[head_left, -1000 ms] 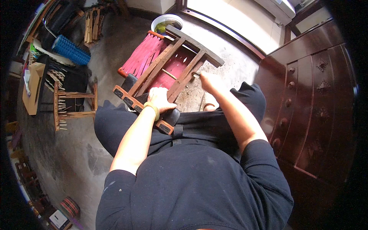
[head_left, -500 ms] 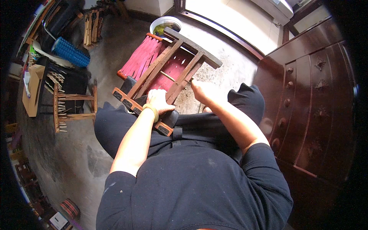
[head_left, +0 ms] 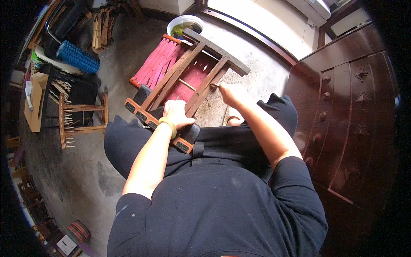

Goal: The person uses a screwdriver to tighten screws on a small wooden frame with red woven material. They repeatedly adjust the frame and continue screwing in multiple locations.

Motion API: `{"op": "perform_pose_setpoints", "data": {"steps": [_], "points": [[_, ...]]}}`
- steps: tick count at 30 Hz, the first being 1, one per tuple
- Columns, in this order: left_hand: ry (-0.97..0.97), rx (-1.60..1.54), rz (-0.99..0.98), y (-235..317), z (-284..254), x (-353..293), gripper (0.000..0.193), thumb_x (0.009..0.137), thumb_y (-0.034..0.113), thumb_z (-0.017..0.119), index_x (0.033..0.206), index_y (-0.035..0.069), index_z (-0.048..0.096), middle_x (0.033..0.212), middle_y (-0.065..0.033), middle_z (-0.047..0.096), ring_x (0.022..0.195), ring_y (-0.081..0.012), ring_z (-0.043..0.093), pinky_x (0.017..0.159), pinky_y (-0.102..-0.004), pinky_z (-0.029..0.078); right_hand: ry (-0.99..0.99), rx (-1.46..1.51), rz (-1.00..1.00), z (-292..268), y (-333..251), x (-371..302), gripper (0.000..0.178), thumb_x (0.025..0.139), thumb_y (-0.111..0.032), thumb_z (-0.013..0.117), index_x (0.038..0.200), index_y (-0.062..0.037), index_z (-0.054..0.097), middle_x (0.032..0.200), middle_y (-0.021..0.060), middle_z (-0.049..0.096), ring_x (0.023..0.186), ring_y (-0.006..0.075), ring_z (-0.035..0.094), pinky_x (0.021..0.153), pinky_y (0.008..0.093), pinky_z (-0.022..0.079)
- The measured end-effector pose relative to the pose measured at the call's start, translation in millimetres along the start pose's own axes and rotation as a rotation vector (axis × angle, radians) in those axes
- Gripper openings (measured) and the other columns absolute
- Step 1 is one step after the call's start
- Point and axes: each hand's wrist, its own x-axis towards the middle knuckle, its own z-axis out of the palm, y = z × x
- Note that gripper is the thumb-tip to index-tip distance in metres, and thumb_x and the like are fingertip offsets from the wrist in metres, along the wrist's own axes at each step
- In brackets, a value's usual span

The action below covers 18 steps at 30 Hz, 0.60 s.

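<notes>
A brown wooden frame (head_left: 209, 77) leans across my lap, with two long rails and a dark crossbar at its far end. At its near end is an orange-brown bar (head_left: 141, 112) with black inset pads. My left hand (head_left: 174, 113) grips the frame near this bar, its thumb spread to the right. My right hand (head_left: 232, 94) is closed just right of the right-hand rail. A small brown piece (head_left: 214, 85) shows at its fingertips against the rail; its kind is unclear. A thin light rod (head_left: 187, 85) crosses between the rails.
Pink strap webbing (head_left: 157, 62) on a frame stands behind the wood, near a white tub (head_left: 185, 25). At left are a blue textured roller (head_left: 78, 56), a small wooden stool frame (head_left: 85, 108) and a cardboard box (head_left: 36, 103). A dark wooden door (head_left: 342, 111) stands at right.
My right hand has moved slightly right, away from the rail, and the brown piece at its fingertips shows more. The left hand keeps its place on the frame.
</notes>
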Motion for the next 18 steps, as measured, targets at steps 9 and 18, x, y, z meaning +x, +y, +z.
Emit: {"op": "perform_pose_setpoints", "data": {"steps": [9,18], "points": [[-0.030,-0.029,-0.010,-1,0,1,0.073,0.055,0.055,0.079,0.104,0.003,0.063,0.106,-0.0178,0.062,0.105,-0.0345,0.056,0.096,-0.0423,0.039,-0.004,0.008,0.223,-8,30,29,0.017,0.085,-0.011,0.047,0.088,-0.0021,0.062,0.087,0.0237,0.067,0.085,0.0372,0.067,0.074,0.0475,0.053],[-0.165,-0.080,-0.088,7,-14,4,0.070,0.056,0.048,0.079,0.105,0.002,0.062,0.110,-0.0192,0.060,0.111,-0.0348,0.051,0.100,-0.0400,0.038,0.006,0.025,0.268,-15,17,20,0.023,0.089,-0.013,0.043,0.098,-0.0015,0.060,0.092,0.0248,0.067,0.088,0.0409,0.066,0.078,0.0500,0.051]]}}
